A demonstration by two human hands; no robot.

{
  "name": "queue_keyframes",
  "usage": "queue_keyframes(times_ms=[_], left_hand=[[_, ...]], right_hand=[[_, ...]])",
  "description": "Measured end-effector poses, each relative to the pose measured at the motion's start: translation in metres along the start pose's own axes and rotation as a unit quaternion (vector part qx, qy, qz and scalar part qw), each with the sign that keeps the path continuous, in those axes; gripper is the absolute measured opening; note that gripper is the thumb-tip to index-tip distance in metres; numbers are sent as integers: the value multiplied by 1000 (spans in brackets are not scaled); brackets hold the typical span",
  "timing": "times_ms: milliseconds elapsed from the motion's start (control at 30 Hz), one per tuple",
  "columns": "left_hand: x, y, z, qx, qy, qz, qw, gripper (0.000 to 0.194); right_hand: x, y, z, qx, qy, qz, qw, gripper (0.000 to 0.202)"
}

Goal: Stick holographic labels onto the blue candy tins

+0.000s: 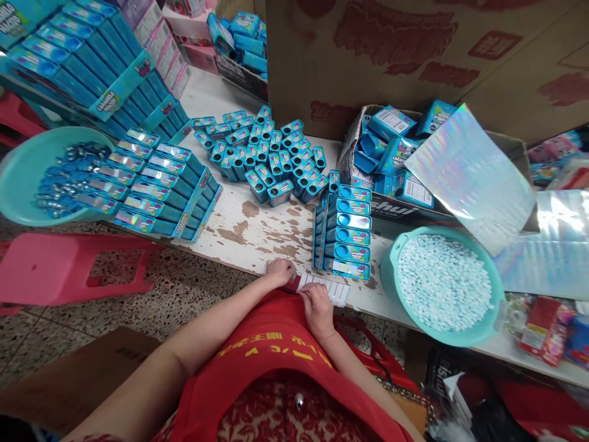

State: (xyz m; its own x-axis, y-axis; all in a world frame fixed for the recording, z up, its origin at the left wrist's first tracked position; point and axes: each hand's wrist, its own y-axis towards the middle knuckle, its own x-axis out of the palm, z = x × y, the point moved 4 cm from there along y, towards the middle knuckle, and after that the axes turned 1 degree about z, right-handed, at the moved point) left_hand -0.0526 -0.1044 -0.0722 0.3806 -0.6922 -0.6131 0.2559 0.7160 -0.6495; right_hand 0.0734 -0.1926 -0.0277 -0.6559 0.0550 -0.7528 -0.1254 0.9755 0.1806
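On my view, the white sheet [335, 291] lies lengthwise left to right along the table [243, 236]; my right hand [318, 306] presses fingertips together over it, my left hand [280, 272] curls nearby, its grip unclear.

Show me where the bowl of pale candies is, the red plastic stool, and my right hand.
Bowl of pale candies [396, 283]: head view, on the bowl's left wall.
Red plastic stool [39, 267]: head view, on its seat.
Right hand [319, 310]: head view, on the back of the hand.
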Motion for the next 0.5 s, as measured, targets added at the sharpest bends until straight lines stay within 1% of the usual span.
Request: queue_keyframes(times_ms=[67, 133, 167, 267, 367, 500], left_hand=[[-1, 0, 0, 5, 1, -1, 1000, 29], [-2, -1, 0, 7, 1, -1, 1000, 29], [-3, -1, 1, 8, 1, -2, 1000, 29], [-3, -1, 1, 6, 1, -2, 1000, 29], [-4, -1, 1, 5, 0, -4, 1000, 28], [-4, -2, 1, 2, -2, -7, 1000, 27]], right_hand=[[-5, 2, 6, 45, 30, 22, 998, 15], [-6, 4, 12, 64, 19, 39, 997, 17], [-4, 5, 15, 59, 2, 42, 997, 21], [6, 10, 17, 9, -62, 38, 997, 30], [17, 13, 16, -17, -101, 27, 994, 24], [26, 11, 16, -3, -90, 0, 996, 16]])
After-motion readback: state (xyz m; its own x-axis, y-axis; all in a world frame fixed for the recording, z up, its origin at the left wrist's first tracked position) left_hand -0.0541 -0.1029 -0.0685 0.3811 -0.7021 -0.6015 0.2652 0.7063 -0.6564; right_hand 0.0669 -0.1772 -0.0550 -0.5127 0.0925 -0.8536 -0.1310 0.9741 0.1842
